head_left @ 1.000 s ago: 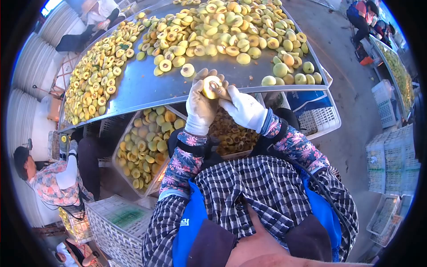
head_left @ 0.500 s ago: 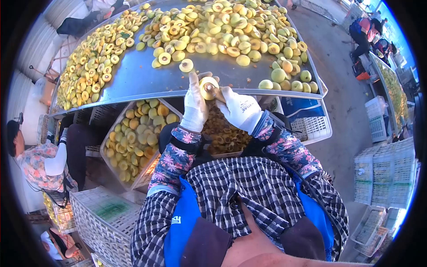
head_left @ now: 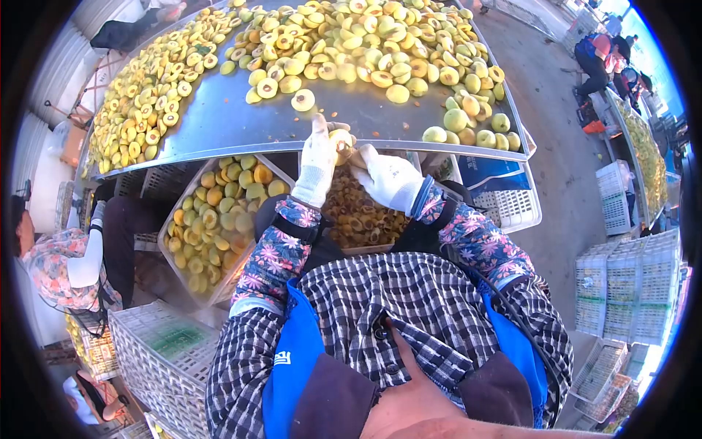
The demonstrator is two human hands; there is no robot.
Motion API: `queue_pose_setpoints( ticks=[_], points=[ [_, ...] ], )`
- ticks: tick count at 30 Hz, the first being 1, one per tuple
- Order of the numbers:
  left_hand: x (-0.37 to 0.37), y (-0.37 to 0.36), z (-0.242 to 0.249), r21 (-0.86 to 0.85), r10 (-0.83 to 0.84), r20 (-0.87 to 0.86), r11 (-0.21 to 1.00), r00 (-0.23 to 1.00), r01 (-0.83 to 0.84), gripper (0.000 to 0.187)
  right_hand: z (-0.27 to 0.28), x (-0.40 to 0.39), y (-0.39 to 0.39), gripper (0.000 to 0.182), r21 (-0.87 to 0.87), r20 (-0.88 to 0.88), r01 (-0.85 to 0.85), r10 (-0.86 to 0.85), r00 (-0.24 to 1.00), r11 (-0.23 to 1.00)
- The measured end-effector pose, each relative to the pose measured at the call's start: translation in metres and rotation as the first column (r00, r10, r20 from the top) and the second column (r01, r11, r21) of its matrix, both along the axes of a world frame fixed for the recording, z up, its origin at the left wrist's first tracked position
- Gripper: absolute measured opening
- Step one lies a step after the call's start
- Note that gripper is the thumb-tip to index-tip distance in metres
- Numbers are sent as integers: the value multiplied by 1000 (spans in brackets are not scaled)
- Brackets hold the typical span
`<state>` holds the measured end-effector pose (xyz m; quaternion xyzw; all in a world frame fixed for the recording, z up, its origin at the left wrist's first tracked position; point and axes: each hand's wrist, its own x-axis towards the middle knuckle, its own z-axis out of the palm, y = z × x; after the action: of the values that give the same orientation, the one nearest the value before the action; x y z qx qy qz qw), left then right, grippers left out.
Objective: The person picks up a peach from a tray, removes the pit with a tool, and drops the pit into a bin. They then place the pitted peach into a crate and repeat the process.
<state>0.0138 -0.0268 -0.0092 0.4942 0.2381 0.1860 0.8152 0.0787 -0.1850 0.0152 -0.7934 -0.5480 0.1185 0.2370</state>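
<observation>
My left hand (head_left: 319, 162), in a white work glove with stained fingertips, is closed around a yellow apricot half (head_left: 341, 142) just off the table's front edge. My right hand (head_left: 389, 180), gloved too, has its fingers pinched together against the fruit's right side. Whatever those fingers grip is too small and hidden to name. Beneath both hands sits a crate of brownish pits and scraps (head_left: 362, 208). On the metal table (head_left: 219, 121) a single apricot half (head_left: 303, 100) lies just beyond my left fingertips.
Heaps of halved apricots (head_left: 351, 44) cover the table's far side, with whole green fruit (head_left: 457, 119) at its right corner. A crate of apricots (head_left: 219, 219) stands left of my knees. Stacked white crates (head_left: 164, 351) are nearby. A co-worker (head_left: 69, 256) sits at left.
Both hands have drawn slightly down and left with the apricot half. The fruit has turned, so its cut face shows less. The camera view has shifted a little.
</observation>
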Motion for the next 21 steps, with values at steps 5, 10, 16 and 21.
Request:
queue_pose_setpoints(
  ticks=[5,10,16,21],
  points=[
    [7,-5,-20,191,91,323,969,942,-159,51,-7,10,4,31,153,-132,21,-1,991,988],
    [5,-27,-12,207,237,438,912,867,-354,27,11,5,5,35,12,-562,13,-4,827,1000],
    [-11,-4,20,98,-75,60,993,995,69,44,-3,8,1,25,82,-502,-106,133,855,991],
    [-11,2,19,36,-82,-34,996,996,83,44,2,-1,1,25,-65,-987,7,-66,144,998]
  ],
)
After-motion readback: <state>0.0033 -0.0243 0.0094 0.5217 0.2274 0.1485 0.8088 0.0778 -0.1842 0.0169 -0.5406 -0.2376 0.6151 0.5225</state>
